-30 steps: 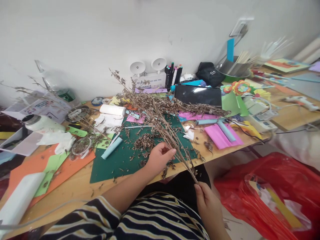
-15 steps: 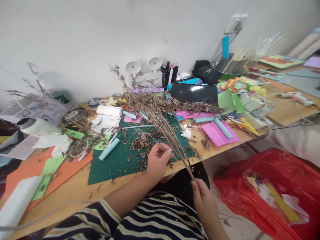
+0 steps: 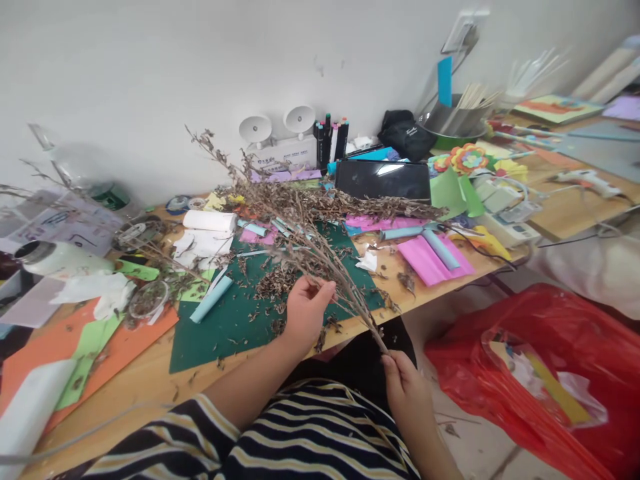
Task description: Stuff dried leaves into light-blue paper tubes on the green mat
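A bundle of dried brown branches (image 3: 310,220) fans out over the wooden desk (image 3: 150,373) and the dark green cutting mat (image 3: 225,320). My right hand (image 3: 407,390) pinches the bundle's stem end just off the desk's front edge, above my lap. My left hand (image 3: 305,310) is closed round the twigs a little higher up the bundle, over the mat. Dry leaf crumbs (image 3: 273,287) lie scattered on the mat beside that hand.
Coloured paper, pale blue paper rolls (image 3: 210,300), a white roll (image 3: 209,221), a marker set (image 3: 330,139) and a black tablet (image 3: 383,180) crowd the desk. A red plastic bag (image 3: 540,373) sits on the floor at right. A glue gun (image 3: 583,180) lies far right.
My left hand has slid a little up and left along the twigs. The branch tips have lifted and swung left. My right hand keeps its hold on the stem end.
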Demonstrator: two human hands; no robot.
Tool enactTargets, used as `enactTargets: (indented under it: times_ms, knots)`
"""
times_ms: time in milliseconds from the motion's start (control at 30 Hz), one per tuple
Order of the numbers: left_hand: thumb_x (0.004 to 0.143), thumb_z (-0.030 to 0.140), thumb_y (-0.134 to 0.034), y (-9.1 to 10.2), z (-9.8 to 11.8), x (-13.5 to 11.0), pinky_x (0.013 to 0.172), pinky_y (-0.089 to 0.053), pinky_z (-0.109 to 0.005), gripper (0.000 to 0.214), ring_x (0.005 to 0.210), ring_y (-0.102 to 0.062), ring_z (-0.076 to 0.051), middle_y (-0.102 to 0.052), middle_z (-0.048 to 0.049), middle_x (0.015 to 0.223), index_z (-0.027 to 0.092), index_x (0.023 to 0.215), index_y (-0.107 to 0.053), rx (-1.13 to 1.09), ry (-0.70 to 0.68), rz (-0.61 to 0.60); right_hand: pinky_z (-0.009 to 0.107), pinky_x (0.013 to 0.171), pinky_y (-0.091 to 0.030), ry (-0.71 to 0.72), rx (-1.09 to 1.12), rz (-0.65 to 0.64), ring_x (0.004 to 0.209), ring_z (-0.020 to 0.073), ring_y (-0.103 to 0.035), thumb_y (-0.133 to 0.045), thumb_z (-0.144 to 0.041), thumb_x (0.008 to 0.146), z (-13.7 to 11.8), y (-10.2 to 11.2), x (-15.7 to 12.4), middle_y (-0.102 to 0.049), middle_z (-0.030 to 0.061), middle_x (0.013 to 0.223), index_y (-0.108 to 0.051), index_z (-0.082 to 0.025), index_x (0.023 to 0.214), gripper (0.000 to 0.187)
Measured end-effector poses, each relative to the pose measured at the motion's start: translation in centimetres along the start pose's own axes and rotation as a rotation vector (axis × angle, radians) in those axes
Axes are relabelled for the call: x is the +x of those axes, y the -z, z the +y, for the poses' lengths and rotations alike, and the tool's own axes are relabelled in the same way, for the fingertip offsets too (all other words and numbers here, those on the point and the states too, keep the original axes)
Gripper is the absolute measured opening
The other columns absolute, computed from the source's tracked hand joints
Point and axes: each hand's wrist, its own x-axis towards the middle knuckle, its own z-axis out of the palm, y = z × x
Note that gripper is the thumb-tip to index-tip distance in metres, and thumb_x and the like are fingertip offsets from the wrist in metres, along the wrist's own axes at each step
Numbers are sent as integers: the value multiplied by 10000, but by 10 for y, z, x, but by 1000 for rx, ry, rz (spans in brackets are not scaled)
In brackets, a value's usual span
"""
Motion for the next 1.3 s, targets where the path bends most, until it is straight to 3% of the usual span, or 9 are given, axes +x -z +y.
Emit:
enactTargets:
  times_ms: [133, 300, 467, 700, 767, 867, 967, 1300]
  knots:
    - [664, 176, -587, 4, -3, -15, 616, -442, -225, 125, 631, -545, -94, -577, 10, 665, 165, 580, -496, 37, -199, -100, 216, 405, -327, -83, 136, -44, 425, 120, -416, -301, -484, 769, -1, 2, 5, -387, -35, 447, -453, -199, 596, 366]
    - [675, 117, -574, 12, -1, -31, 684, -459, -255, 85, 728, -581, -121, -627, -15, 751, 200, 653, -571, 366, -458, -248, 212, 403, -293, -150, 260, -83, 423, 100, -349, -311, -497, 760, -4, 0, 3, -327, -53, 465, -425, -195, 597, 361]
    - [662, 129, -588, 11, -9, -32, 690, -477, -279, 91, 738, -601, -134, -650, -31, 752, 215, 692, -597, 377, -545, -300, 210, 401, -273, -183, 348, -78, 430, 91, -316, -316, -504, 762, -3, -6, 1, -305, -58, 476, -404, -194, 594, 363]
    - [629, 304, -623, 15, -2, -10, 760, -461, -322, 118, 796, -604, -175, -669, -66, 811, 225, 714, -641, 275, -320, -557, 206, 408, -281, -139, 341, -1, 434, 90, -327, -341, -477, 769, 0, 4, 4, -310, -59, 473, -407, -196, 595, 337]
    - [592, 362, -648, 12, 2, -8, 710, -472, -324, 170, 742, -608, -183, -666, -62, 752, 209, 661, -626, 120, -188, -483, 205, 415, -288, -91, 319, 9, 436, 92, -343, -343, -459, 775, 0, 6, 4, -314, -59, 473, -410, -198, 595, 325]
    - [531, 399, -668, 2, 4, -6, 573, -478, -324, 253, 551, -587, -168, -610, -17, 551, 178, 589, -557, -133, 149, -347, 202, 409, -294, 2, 287, -14, 426, 91, -359, -332, -440, 784, -2, 6, 4, -325, -57, 466, -418, -199, 588, 323]
    - [491, 405, -669, -5, 3, -4, 497, -463, -304, 311, 464, -550, -143, -562, 14, 506, 171, 625, -514, -270, 356, -338, 196, 391, -286, 85, 251, -40, 411, 87, -356, -314, -419, 794, -6, 3, 3, -330, -56, 459, -431, -198, 593, 321]
    - [419, 396, -725, 9, 9, 11, 491, -451, -279, 367, 463, -549, -135, -552, 13, 530, 166, 604, -508, -93, 308, -500, 194, 371, -264, 129, 184, -53, 394, 85, -343, -296, -400, 805, -8, 3, 3, -315, -60, 442, -439, -198, 599, 321]
